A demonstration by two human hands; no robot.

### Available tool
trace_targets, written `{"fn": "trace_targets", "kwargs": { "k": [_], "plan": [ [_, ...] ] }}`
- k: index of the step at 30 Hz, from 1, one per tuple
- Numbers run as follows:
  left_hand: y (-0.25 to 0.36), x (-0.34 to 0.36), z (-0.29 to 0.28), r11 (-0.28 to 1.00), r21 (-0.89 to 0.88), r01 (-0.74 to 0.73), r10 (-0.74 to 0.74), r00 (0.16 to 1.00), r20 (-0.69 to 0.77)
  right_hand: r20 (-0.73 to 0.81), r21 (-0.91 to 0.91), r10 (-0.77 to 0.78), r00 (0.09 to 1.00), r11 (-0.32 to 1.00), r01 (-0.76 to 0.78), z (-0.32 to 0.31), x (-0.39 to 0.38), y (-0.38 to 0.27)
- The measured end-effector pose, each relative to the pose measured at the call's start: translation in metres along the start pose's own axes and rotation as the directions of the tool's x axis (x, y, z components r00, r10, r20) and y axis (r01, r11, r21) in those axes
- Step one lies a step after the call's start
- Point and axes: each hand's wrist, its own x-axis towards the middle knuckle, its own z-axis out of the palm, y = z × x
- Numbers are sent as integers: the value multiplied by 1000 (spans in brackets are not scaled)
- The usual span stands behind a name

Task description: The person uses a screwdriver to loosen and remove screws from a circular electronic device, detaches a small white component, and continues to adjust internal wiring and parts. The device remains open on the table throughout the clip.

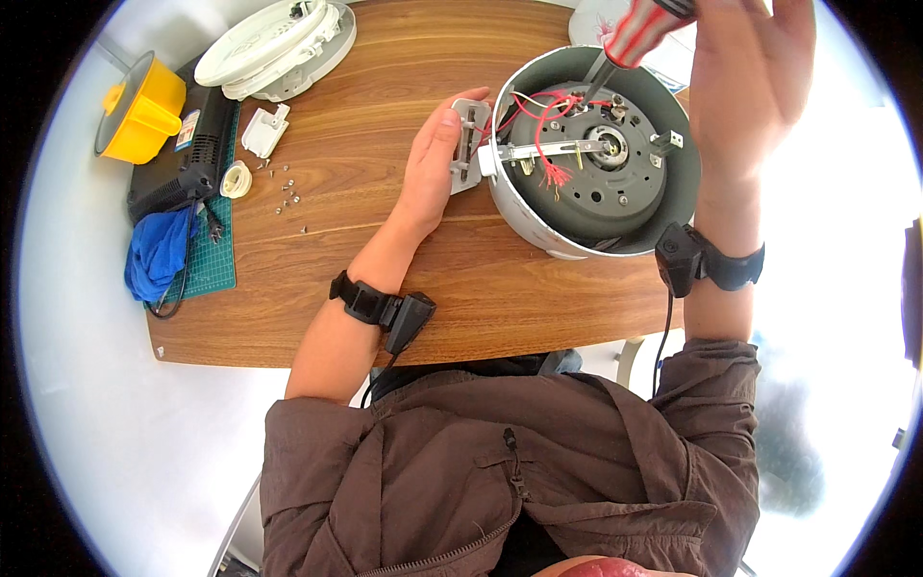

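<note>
An opened round appliance body [524, 216], which looks like a rice cooker, lies with its inside facing up. Inside are a grey metal disc [548, 159], a metal strip and red and white wires [553, 173]. My left hand [431, 163] is closed round a white plastic side panel [469, 144] at the body's left wall. A screwdriver [642, 34] with a red and grey handle slants down, its tip at the disc near the wires. My right hand [745, 91] is at the handle's upper end, its fingertips partly cut off by the top edge.
Several loose screws [288, 197] lie left of my left hand, by a cream round part [236, 180] and a white plastic piece [265, 131]. Further left are a white lid [279, 48], a yellow container [144, 111], a black device [173, 173], a blue cloth [159, 255] and a green mat [216, 264].
</note>
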Motion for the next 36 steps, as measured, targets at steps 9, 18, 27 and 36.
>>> {"fn": "trace_targets", "kwargs": {
  "k": [9, 18, 27, 36],
  "plan": [
    [-2, 0, -2, 1000, 0, 1, -1, 1000, -5, 183, 235, 15, 983, 970, -59, -23, 1, 20],
    [1, 1, 3, 1000, -5, 5, -5, 1000, 12, 247, 163, -35, 968, 987, -6, -37, 2, 36],
    [-2, 1, 0, 1000, -6, 1, -1, 1000, 11, 51, 316, 106, 993, 941, -117, -20, -6, 16],
    [-2, 0, -2, 1000, 14, 2, -2, 1000, -3, 113, 595, -20, 993, 802, -51, -36, -6, 31]
  ]
}}
